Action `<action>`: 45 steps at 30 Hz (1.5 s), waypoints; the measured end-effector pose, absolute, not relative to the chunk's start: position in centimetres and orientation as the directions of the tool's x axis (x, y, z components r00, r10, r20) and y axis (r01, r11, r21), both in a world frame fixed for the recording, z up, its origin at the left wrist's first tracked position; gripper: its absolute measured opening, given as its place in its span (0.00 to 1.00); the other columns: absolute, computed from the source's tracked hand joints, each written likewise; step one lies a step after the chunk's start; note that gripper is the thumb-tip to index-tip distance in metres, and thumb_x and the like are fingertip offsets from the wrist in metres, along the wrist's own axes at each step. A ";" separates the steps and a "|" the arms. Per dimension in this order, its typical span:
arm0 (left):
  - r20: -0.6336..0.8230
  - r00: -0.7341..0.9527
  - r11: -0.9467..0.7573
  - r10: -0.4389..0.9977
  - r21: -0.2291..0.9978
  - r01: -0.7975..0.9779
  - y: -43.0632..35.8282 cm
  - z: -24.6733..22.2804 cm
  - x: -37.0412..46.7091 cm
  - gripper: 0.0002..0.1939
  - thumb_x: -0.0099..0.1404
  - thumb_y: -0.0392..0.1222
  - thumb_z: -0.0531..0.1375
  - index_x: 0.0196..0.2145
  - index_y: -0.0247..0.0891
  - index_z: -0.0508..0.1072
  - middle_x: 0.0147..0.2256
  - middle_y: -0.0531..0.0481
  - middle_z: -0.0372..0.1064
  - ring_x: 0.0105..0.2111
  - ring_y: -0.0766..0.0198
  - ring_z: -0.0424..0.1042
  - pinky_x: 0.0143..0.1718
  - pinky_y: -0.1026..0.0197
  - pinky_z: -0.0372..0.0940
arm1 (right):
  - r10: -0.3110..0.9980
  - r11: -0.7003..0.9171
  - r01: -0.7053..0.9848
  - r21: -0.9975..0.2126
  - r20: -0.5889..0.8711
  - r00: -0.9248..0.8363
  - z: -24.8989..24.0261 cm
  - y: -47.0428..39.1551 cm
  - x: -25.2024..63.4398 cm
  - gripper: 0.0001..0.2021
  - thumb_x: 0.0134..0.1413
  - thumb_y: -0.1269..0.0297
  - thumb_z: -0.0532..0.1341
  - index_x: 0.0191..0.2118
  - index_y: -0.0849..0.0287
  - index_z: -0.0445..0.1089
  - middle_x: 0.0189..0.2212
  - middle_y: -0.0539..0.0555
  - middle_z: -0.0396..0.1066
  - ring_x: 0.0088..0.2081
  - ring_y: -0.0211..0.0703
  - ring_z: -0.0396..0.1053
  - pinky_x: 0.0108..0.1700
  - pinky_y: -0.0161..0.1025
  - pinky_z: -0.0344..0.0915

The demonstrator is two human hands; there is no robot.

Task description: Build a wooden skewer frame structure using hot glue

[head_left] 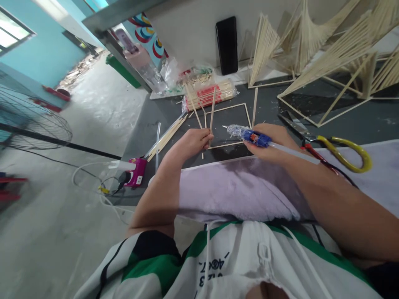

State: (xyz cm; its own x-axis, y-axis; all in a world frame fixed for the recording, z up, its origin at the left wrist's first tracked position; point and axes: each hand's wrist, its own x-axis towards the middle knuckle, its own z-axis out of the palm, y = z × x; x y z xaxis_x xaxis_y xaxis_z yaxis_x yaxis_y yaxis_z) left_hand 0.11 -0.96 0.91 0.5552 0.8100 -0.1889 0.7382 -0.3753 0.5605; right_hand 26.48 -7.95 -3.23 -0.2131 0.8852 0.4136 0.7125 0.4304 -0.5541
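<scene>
My left hand (193, 143) pinches a thin wooden stick (213, 107) near its lower end, holding it nearly upright at the near left corner of a rectangular stick frame (227, 109). Another upright stick (255, 104) rises at the frame's right side. My right hand (270, 139) is wrapped round a blue hot glue gun (257, 138); its nozzle points left toward the pinched stick, a short gap away. A clear glue stick (294, 153) juts from the gun's back. One small stick offcut (202, 156) lies below my left hand.
Scissors with yellow handles (343, 153) lie right of my right hand. Finished stick structures (330, 50) stand at the back right. A black phone (227, 45) leans on the wall near packs of sticks (212, 95). A pink power socket (137, 172) sits at the left edge.
</scene>
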 end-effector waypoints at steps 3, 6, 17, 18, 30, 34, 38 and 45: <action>-0.182 0.565 -0.403 0.805 0.531 0.746 -0.9 0.9 0.1 0.15 0.69 0.46 0.51 0.28 0.38 0.67 0.25 0.51 0.68 0.26 0.67 0.67 0.31 0.64 0.62 | 0.876 0.462 0.706 -0.537 0.399 -0.270 -3.3 -8.1 26.1 0.05 0.51 0.59 0.61 0.29 0.53 0.69 0.30 0.52 0.73 0.34 0.45 0.71 0.35 0.40 0.62; -0.169 0.565 -0.414 0.807 0.520 0.747 -1.1 1.0 0.2 0.15 0.69 0.46 0.51 0.27 0.38 0.66 0.26 0.51 0.68 0.27 0.67 0.67 0.31 0.64 0.62 | 0.875 0.474 0.711 -0.519 0.368 -0.315 -3.0 -8.4 25.6 0.07 0.52 0.60 0.60 0.26 0.54 0.67 0.28 0.53 0.71 0.33 0.45 0.70 0.34 0.41 0.61; -0.154 0.555 -0.370 0.818 0.598 0.711 -0.6 0.4 0.3 0.13 0.67 0.45 0.53 0.27 0.38 0.67 0.23 0.53 0.67 0.24 0.68 0.68 0.31 0.63 0.64 | 0.882 0.471 0.695 -0.543 0.289 -0.372 -3.4 -8.2 24.0 0.10 0.49 0.64 0.58 0.20 0.55 0.61 0.22 0.51 0.66 0.28 0.40 0.64 0.32 0.38 0.58; -0.158 0.552 -0.360 0.819 0.607 0.708 -0.5 0.4 0.3 0.13 0.67 0.45 0.53 0.27 0.38 0.67 0.23 0.53 0.67 0.23 0.68 0.67 0.30 0.63 0.64 | 0.887 0.462 0.689 -0.558 0.287 -0.361 -3.5 -8.2 24.0 0.10 0.49 0.63 0.59 0.20 0.55 0.61 0.22 0.50 0.65 0.27 0.40 0.63 0.31 0.38 0.58; -0.163 0.562 -0.336 0.811 0.657 0.675 -0.2 -0.1 0.0 0.11 0.66 0.43 0.54 0.27 0.38 0.67 0.24 0.52 0.67 0.23 0.69 0.68 0.28 0.65 0.63 | 0.874 0.484 0.638 -0.599 0.295 -0.386 -3.6 -8.4 23.4 0.10 0.48 0.61 0.59 0.20 0.54 0.62 0.20 0.49 0.65 0.25 0.38 0.61 0.30 0.37 0.56; -0.157 0.564 -0.350 0.810 0.643 0.681 -0.1 -0.1 -0.1 0.12 0.66 0.45 0.54 0.27 0.38 0.67 0.24 0.52 0.67 0.24 0.69 0.68 0.28 0.65 0.63 | 0.877 0.478 0.635 -0.607 0.291 -0.382 -3.8 -8.4 23.2 0.09 0.47 0.61 0.59 0.21 0.55 0.64 0.21 0.49 0.65 0.26 0.39 0.63 0.30 0.36 0.57; -0.156 0.565 -0.374 0.810 0.605 0.703 -0.1 0.2 0.0 0.13 0.66 0.46 0.54 0.26 0.38 0.67 0.23 0.53 0.67 0.24 0.68 0.68 0.29 0.64 0.64 | 0.874 0.485 0.643 -0.592 0.301 -0.382 -4.2 -8.4 23.2 0.08 0.49 0.60 0.59 0.23 0.55 0.66 0.24 0.50 0.67 0.27 0.38 0.63 0.31 0.36 0.57; -0.163 0.584 -0.392 0.795 0.597 0.700 0.1 0.2 -0.1 0.13 0.66 0.48 0.53 0.27 0.39 0.67 0.23 0.53 0.68 0.23 0.68 0.68 0.28 0.66 0.64 | 0.885 0.465 0.674 -0.573 0.277 -0.375 -4.0 -8.5 23.1 0.09 0.51 0.60 0.59 0.24 0.56 0.68 0.24 0.50 0.67 0.28 0.39 0.63 0.31 0.36 0.55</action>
State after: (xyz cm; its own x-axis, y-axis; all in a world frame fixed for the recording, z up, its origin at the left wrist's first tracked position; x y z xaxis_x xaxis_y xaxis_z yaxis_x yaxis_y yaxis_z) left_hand -0.07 0.05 0.20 0.5840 0.7952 -0.1630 0.7000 -0.3916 0.5972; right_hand 23.11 -8.46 -4.05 -0.3746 0.8849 0.2770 0.6745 0.4650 -0.5735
